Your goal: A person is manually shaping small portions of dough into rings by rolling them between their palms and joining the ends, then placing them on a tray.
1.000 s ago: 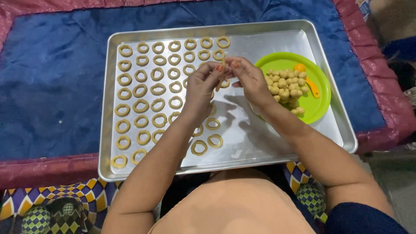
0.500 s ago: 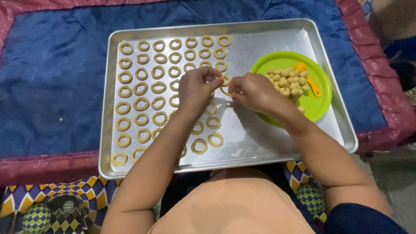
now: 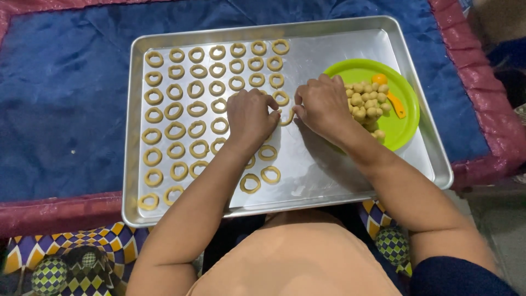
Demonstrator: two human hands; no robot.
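On the shiny rectangular metal baking tray (image 3: 350,181), your left hand (image 3: 251,118) and right hand (image 3: 323,107) meet near the middle, fingertips pinched together on a small pale dough ring (image 3: 285,117) that lies on the tray surface between them. Both hands are curled nearly closed, knuckles up, and only part of the ring shows past your fingers. Left of your hands, the rows of finished tan dough rings (image 3: 181,109) fill roughly half the tray in neat columns. The right half is mostly bare metal, so about half the tray looks filled. Just beside your right wrist, the round lime-green plastic plate (image 3: 405,126) holds a heap of little dough balls (image 3: 366,104) not yet shaped, and a small orange plastic tool (image 3: 395,103) lies by them.
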